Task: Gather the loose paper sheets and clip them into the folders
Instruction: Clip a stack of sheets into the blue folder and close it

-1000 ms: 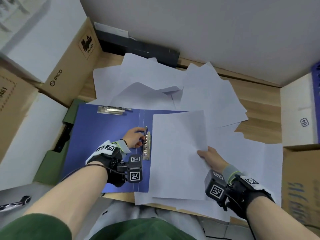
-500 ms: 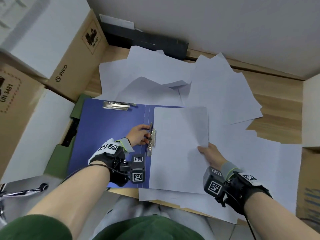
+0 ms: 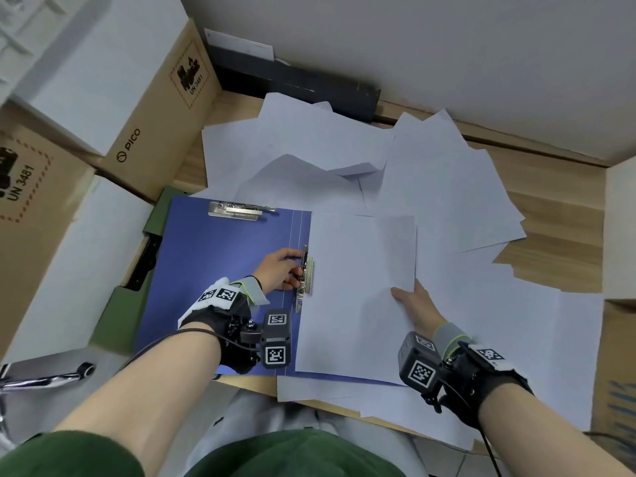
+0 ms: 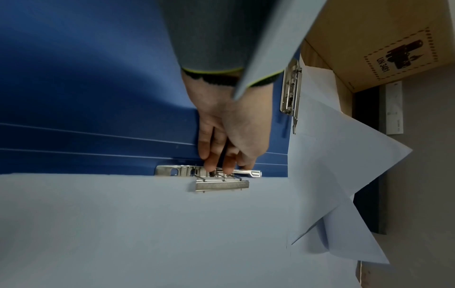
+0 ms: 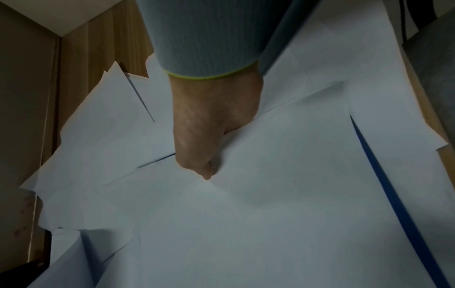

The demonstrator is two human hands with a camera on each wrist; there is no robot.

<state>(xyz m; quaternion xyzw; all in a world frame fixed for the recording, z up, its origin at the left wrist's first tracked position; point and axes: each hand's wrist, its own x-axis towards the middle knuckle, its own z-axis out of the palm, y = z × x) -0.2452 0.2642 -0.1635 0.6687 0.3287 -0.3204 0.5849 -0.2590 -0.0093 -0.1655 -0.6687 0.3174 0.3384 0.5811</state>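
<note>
Cardboard boxes point(image 3: 113, 108) wall the bench point(image 3: 557, 215) at nine o'clock, another box point(image 3: 619, 232) at three; bare wood, seemingly passable, lies at two o'clock.

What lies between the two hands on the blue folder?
In the head view, the side clip under the left hand, then the white sheet stack stretching across to the right hand, which grips its right edge over the blue folder.
</note>
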